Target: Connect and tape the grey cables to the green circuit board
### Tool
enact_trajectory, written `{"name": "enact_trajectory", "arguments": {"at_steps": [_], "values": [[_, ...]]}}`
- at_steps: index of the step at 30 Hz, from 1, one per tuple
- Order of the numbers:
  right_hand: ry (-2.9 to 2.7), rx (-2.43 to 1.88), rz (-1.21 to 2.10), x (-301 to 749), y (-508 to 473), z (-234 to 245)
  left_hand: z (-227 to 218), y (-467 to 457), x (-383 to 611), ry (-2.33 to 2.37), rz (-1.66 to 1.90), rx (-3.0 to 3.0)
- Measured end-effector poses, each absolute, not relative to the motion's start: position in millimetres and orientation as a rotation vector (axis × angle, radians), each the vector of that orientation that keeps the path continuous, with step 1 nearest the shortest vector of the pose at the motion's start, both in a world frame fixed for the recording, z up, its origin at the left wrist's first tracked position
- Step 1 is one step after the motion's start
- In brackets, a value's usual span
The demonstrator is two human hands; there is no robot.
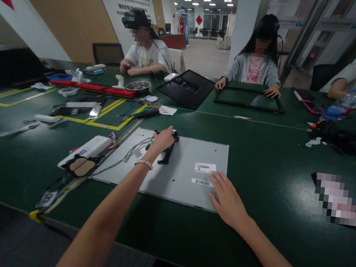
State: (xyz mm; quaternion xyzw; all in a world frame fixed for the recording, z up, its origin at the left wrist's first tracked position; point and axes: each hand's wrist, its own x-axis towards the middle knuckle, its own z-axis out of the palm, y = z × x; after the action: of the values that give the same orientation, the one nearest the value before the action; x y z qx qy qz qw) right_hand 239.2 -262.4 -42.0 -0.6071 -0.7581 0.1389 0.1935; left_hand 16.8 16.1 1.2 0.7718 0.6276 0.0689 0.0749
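Observation:
A grey metal panel [188,156] lies flat on the green table [259,162] in front of me. My left hand [163,139] reaches to its far edge with fingers curled over a black part [168,149] that sits there; white cables [133,149] run off to the left of it. My right hand [227,197] rests flat and open on the panel's near right corner, beside two white barcode labels [205,168]. A bead bracelet circles my left wrist.
A white box [88,150] lies left of the panel. Tools, a red strip [95,88] and yellow floor-style tape markings lie at the left. Three people sit across the table; one holds a black frame [250,99]. A black panel [187,86] and a water bottle [346,103] lie beyond.

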Motion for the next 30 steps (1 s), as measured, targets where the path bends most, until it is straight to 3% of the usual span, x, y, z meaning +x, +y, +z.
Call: {"name": "enact_trajectory", "arguments": {"at_steps": [6,15,25,30], "values": [[-2.118,-1.674,0.382,239.9,-262.6,-42.8,14.6,28.3,-33.6,1.833,0.314,2.374],[-2.142,-1.669,0.379,241.4,-262.3,-47.8,33.5,11.2,-129.2,1.697,0.150,2.312],[-2.116,-1.666,0.366,240.7,-263.2,-47.5,33.5,-1.0,-127.5,1.729,0.077,2.148],[-2.126,-1.684,0.367,241.0,-262.9,-49.4,60.6,18.3,-109.3,1.749,0.403,2.096]]}}
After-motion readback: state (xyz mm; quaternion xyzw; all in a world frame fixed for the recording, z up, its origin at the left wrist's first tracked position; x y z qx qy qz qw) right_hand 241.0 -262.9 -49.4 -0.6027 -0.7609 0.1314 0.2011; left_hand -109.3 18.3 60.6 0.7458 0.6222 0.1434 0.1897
